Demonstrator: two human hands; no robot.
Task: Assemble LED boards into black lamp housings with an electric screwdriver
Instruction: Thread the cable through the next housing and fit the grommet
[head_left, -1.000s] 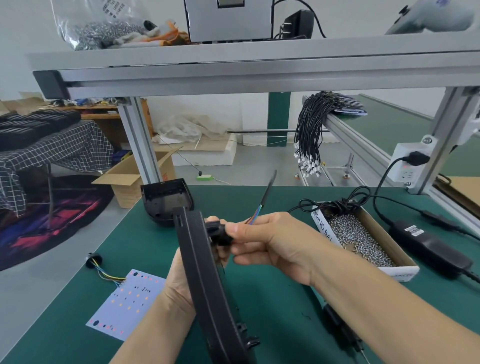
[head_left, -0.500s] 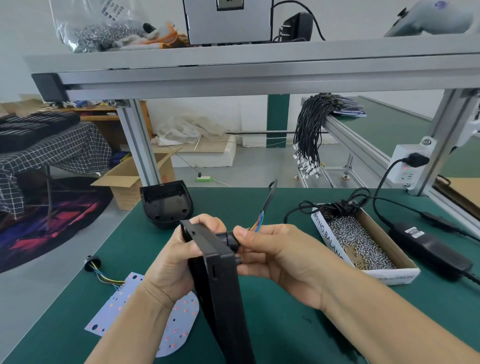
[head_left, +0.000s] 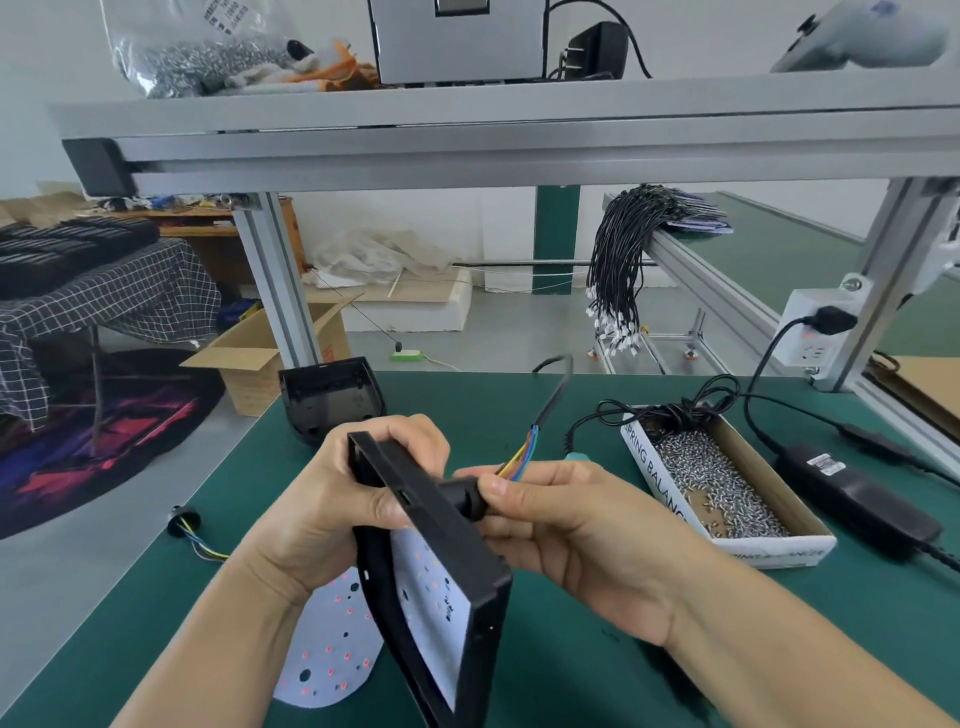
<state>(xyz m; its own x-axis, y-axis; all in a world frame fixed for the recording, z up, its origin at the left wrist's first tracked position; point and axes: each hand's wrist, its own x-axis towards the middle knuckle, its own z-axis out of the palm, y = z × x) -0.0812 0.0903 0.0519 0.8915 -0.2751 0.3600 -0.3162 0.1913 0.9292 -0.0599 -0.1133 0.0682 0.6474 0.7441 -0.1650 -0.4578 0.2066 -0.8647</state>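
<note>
A black lamp housing (head_left: 462, 582) is held on edge above the green table, with a white LED board (head_left: 434, 613) showing inside it. My left hand (head_left: 332, 509) grips the housing's top corner. My right hand (head_left: 561, 514) pinches a black cable gland (head_left: 462, 499) at the housing's side wall. Coloured wires and a black cable (head_left: 545, 410) rise from the gland. Another white LED board (head_left: 332, 649) lies flat on the table under the housing. A second black housing (head_left: 332, 395) sits at the table's far left edge. An electric screwdriver (head_left: 862, 39) lies on the upper shelf at the right.
A cardboard box of screws (head_left: 727, 488) stands to the right, with a black power adapter (head_left: 852, 493) beyond it. A loose gland with wires (head_left: 187, 522) lies at the left table edge. Aluminium frame posts (head_left: 278, 286) stand behind, and a bundle of black cables (head_left: 618, 275) hangs from a rail.
The housing has turned so its open face with the LED board shows. My left hand has shifted up to grip the top corner. The cable has bent over to the right.
</note>
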